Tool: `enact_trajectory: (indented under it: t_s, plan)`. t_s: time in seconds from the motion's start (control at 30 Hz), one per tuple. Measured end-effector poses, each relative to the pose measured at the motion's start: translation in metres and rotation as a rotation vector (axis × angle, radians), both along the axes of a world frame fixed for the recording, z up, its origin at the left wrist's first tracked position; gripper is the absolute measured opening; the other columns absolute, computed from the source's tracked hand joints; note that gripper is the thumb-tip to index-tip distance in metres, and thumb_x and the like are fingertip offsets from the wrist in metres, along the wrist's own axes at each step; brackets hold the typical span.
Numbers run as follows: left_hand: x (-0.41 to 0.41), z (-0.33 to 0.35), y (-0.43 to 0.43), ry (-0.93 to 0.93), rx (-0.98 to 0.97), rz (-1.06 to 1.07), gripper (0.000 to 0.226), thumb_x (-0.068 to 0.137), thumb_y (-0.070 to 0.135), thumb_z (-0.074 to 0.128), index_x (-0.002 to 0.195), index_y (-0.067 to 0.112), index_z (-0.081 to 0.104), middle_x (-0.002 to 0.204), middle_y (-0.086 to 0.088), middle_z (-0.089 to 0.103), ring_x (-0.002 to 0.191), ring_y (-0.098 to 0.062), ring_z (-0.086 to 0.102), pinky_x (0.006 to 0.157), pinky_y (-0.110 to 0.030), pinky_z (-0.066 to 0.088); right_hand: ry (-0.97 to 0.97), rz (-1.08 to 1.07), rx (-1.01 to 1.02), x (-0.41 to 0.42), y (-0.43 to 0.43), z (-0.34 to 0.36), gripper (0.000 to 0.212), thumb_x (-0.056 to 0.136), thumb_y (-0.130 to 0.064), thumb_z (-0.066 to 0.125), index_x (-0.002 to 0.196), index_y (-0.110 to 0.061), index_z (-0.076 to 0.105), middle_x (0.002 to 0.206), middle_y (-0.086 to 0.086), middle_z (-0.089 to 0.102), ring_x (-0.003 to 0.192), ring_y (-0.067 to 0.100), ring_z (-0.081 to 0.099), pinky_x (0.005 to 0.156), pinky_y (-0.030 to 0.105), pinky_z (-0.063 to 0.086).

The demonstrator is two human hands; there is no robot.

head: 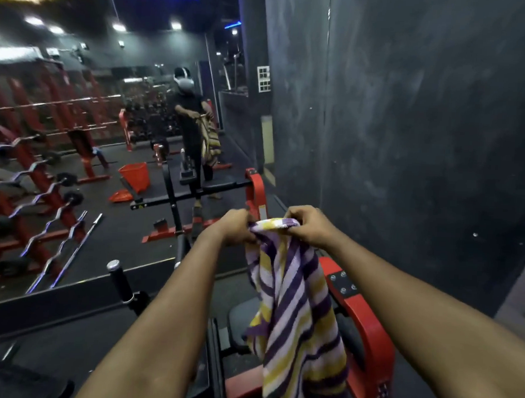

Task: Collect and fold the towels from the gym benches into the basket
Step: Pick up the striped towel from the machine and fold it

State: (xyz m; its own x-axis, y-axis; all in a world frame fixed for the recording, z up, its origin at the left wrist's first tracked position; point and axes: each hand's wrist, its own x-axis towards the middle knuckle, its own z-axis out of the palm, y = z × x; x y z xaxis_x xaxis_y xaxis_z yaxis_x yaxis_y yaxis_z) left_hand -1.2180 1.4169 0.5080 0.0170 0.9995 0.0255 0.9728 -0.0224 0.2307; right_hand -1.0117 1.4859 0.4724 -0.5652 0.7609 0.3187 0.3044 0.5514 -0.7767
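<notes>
Holding a striped towel (292, 308) up by its top edge above the red bench frame (370, 330).
The left hand (235, 227) and the right hand (309, 228) each pinch the towel's top edge with curled fingers, close together, so the purple, yellow and white cloth hangs bunched in front of the frame's black seat pad (241, 321). Beyond the frame, a wall mirror (75, 190) shows an orange basket (134, 175) on the dark floor, well apart from the frame.
</notes>
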Motion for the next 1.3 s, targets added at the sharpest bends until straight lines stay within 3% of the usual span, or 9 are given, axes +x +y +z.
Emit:
enact_trajectory:
  t_s: [0.13,0.3,0.5,0.6,0.7,0.77,0.87,1.17,1.3]
  plan:
    - [-0.013,-0.010,-0.012,-0.072,-0.009,0.079,0.015,0.086,0.015,0.056,0.096,0.021,0.066,0.099,-0.003,0.066,0.101,-0.020,0.057,0.084,-0.032,0.036,0.000,-0.063,0.051,0.006,0.008,0.003,0.011,0.070,-0.030,0.067,0.070,-0.022,0.060,0.066,-0.008,0.059,0.065,0.005,0.051,0.061,0.026,0.040]
    - [-0.024,-0.001,-0.001,-0.288,0.133,-0.046,0.016,0.078,0.002,0.050,0.078,0.016,0.045,0.076,-0.005,0.057,0.075,-0.023,0.056,0.064,-0.034,0.043,-0.061,-0.182,-0.079,0.010,0.014,0.001,0.010,0.079,-0.007,0.067,0.087,-0.007,0.062,0.076,0.005,0.064,0.068,0.018,0.059,0.059,0.031,0.047]
    - [-0.008,0.019,0.013,-0.418,0.089,-0.171,0.007,0.076,0.013,0.050,0.072,0.019,0.053,0.069,0.000,0.054,0.064,-0.017,0.051,0.057,-0.031,0.043,-0.012,0.136,-0.105,-0.033,0.006,0.002,0.022,0.074,-0.015,0.080,0.083,-0.030,0.067,0.084,0.001,0.066,0.084,0.013,0.060,0.077,0.033,0.047]
    - [-0.023,0.010,0.015,-0.538,0.056,-0.090,0.020,0.084,0.007,0.049,0.071,0.020,0.056,0.068,0.002,0.054,0.060,-0.015,0.051,0.053,-0.025,0.042,0.045,-0.059,0.010,-0.036,0.011,-0.001,0.012,0.073,-0.023,0.076,0.081,-0.023,0.068,0.077,-0.003,0.067,0.074,0.010,0.059,0.074,0.037,0.049]
    - [-0.034,0.005,0.017,-0.558,0.105,-0.017,0.014,0.087,0.008,0.050,0.084,0.015,0.062,0.080,0.000,0.062,0.070,-0.016,0.055,0.058,-0.026,0.042,0.134,-0.304,0.137,-0.041,0.000,-0.001,0.030,0.070,-0.023,0.086,0.083,-0.014,0.061,0.076,-0.003,0.061,0.066,0.007,0.054,0.064,0.024,0.046]
    - [-0.039,0.004,0.021,-0.578,0.138,0.023,0.014,0.086,0.011,0.051,0.085,0.018,0.063,0.083,0.007,0.065,0.073,-0.011,0.057,0.061,-0.025,0.043,0.114,-0.188,0.032,-0.051,-0.012,-0.001,0.035,0.068,-0.027,0.090,0.077,-0.012,0.060,0.067,-0.004,0.060,0.058,0.006,0.055,0.060,0.023,0.047]
    - [-0.042,0.000,0.029,-0.631,0.147,0.062,0.021,0.079,0.015,0.048,0.085,0.018,0.068,0.095,0.006,0.073,0.087,-0.013,0.065,0.078,-0.027,0.051,-0.050,0.099,-0.321,-0.069,-0.030,-0.012,0.040,0.064,-0.034,0.092,0.080,-0.013,0.062,0.072,0.004,0.070,0.068,0.021,0.072,0.071,0.042,0.059]
    - [-0.057,-0.013,0.039,-0.749,0.219,0.246,0.013,0.074,0.018,0.049,0.082,0.017,0.058,0.095,-0.011,0.069,0.090,-0.032,0.067,0.078,-0.051,0.058,0.041,-0.072,-0.317,-0.098,-0.045,-0.036,0.057,0.056,-0.031,0.095,0.095,-0.012,0.058,0.078,0.005,0.073,0.067,0.013,0.069,0.069,0.043,0.061]
    - [-0.057,-0.015,0.038,-0.822,0.189,0.255,0.005,0.084,0.018,0.049,0.088,0.016,0.046,0.095,-0.020,0.063,0.066,-0.038,0.069,0.056,-0.052,0.059,0.149,-0.121,-0.389,-0.103,-0.045,-0.039,0.048,0.067,-0.018,0.090,0.096,-0.011,0.052,0.071,0.004,0.069,0.063,0.022,0.067,0.064,0.042,0.058]
